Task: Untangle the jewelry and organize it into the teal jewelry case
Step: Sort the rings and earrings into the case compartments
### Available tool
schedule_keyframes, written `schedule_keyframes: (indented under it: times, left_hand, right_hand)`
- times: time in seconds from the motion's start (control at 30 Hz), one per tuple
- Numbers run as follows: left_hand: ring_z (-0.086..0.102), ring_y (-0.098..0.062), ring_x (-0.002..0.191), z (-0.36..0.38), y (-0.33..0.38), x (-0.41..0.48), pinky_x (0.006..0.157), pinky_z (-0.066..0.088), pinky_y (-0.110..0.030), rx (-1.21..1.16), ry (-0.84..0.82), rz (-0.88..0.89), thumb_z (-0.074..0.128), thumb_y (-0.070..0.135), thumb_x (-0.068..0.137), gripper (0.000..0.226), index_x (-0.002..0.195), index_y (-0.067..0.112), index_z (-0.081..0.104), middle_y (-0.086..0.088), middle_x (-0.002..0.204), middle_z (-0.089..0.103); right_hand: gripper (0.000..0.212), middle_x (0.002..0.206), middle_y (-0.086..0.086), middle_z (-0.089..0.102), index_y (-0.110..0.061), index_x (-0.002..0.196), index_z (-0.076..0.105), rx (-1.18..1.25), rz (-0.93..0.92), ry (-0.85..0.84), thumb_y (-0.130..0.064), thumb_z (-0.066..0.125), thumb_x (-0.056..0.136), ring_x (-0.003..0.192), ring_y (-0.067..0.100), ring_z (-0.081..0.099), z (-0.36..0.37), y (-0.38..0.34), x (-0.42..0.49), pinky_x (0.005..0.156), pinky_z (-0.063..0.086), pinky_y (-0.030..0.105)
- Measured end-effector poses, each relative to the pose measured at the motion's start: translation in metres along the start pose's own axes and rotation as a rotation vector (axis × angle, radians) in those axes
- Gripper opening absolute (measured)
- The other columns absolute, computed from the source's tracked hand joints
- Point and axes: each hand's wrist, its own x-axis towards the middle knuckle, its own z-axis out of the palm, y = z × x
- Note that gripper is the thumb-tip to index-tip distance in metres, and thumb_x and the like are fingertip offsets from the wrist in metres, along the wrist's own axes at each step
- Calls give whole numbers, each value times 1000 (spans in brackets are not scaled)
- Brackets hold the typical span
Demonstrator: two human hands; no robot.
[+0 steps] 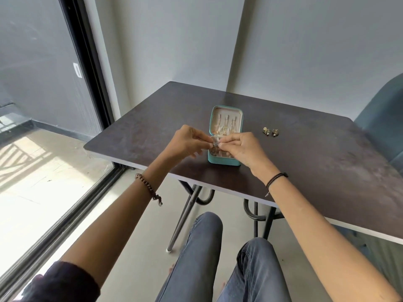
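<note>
Apparently well along: chains (222,127) hang in the case (224,163); left hand (188,142) and right hand (242,149) share a pinch grip on one dark piece (215,144); earrings (270,131) lie unsorted.

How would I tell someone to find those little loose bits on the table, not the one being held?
Start at the dark brown rectangular tabletop and find the small open teal jewelry case near its middle. Right of the case lie two tiny gold-coloured jewelry pieces, side by side on the bare top. They alone lie loose, outside the case and untouched.
</note>
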Motion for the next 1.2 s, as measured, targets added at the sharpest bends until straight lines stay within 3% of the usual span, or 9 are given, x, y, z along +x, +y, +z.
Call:
schedule_keyframes:
  times: [0.1,0.27,0.43,0.53,0.63,0.77,0.87,1.0,1.2]
  left_hand:
    - [58,-9,56,1,2,-1,45,46,-18,36,30,8,78,13,85,11,95,12,81,0,76,75]
    - [53,-8,55,5,9,0,42,43,-16,118,41,-34,75,14,87,10,94,10,80,2,75,71]
    - [43,-8,53,9,14,5,39,41,-18,195,54,-105,72,20,89,21,92,0,77,10,45,47]
    - [43,-12,55,12,12,8,43,44,-22,241,46,-124,72,25,87,29,92,-3,76,3,51,46]
    - [53,-14,59,13,12,10,55,54,-32,293,59,-124,75,32,84,23,88,10,79,5,55,54]
    - [66,-21,74,18,10,10,72,59,-41,360,88,-103,77,34,79,14,86,23,80,2,74,70]
    - [69,-19,84,21,10,10,71,55,-34,420,123,-94,79,34,78,4,80,30,77,4,84,73]
    - [67,-14,84,24,12,8,74,57,-35,410,143,-72,76,34,83,15,71,35,67,8,87,72]
    - [65,-18,86,28,21,6,67,44,-29,406,206,-76,69,34,86,13,95,29,77,6,90,69]
  right_hand:
    - [11,86,-8,75,-23,93,80,-164,-48,28,-25,80,82,79,2,67,-1,0,1,70,46,14]
    - [13,89,-10,70,-24,96,80,-325,-67,5,-27,78,84,86,7,61,-1,-7,-1,68,41,15]
    - [12,85,-10,68,-23,98,79,-421,-73,-61,-26,74,87,85,8,60,-1,-13,-1,68,39,17]
    - [13,91,-6,70,-23,100,78,-475,-88,-102,-24,70,90,85,8,57,-2,-16,-1,66,38,18]
    - [13,94,-3,72,-23,100,78,-488,-105,-104,-23,69,90,85,8,57,-2,-15,0,71,38,17]
    - [8,87,-1,73,-24,94,78,-451,-107,-76,-24,73,87,79,8,59,1,-11,2,58,38,10]
    - [7,83,-3,72,-26,92,77,-432,-115,-62,-25,75,85,79,8,62,2,-9,3,58,37,6]
    - [12,88,-8,69,-24,98,78,-425,-134,-13,-26,74,87,81,5,58,-1,-5,4,54,33,-2]
    - [11,91,-9,69,-24,97,78,-395,-162,62,-23,74,88,84,5,58,-15,4,5,56,32,-5]
